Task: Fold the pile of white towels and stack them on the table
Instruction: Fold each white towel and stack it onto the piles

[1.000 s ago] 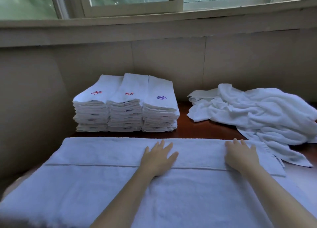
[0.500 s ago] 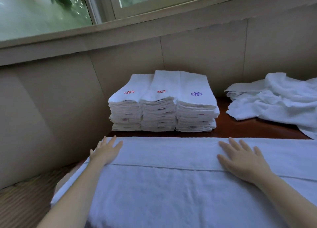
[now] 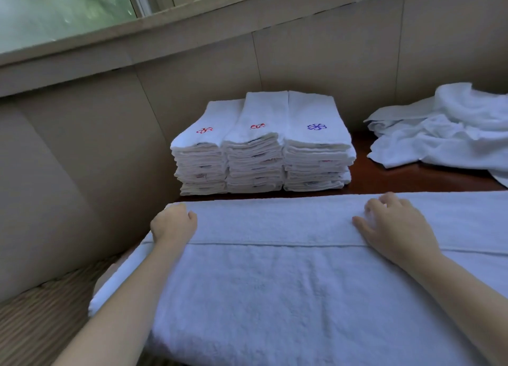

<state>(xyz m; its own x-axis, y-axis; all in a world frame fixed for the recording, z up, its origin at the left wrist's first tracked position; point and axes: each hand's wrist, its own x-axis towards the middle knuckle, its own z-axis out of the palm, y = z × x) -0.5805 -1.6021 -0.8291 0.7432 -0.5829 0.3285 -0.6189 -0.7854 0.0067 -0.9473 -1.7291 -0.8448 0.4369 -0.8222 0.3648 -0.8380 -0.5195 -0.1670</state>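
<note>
A large white towel lies spread flat across the near part of the table, with a fold line running across it. My left hand grips the towel's far left corner, fingers curled round the edge. Further right, my right hand rests on the far edge, its fingers bent and bunching the cloth. Behind the towel stand three neat stacks of folded white towels with red and blue embroidered marks on top. A loose pile of unfolded white towels lies at the back right.
The dark wooden table shows between the stacks and the spread towel. A beige panelled wall runs behind and to the left, with a window sill above. A ribbed floor mat lies at lower left.
My left hand slid left along the towel to its far corner and curled round it. My right hand moved to the far edge and bent its fingers. The view turned left.
</note>
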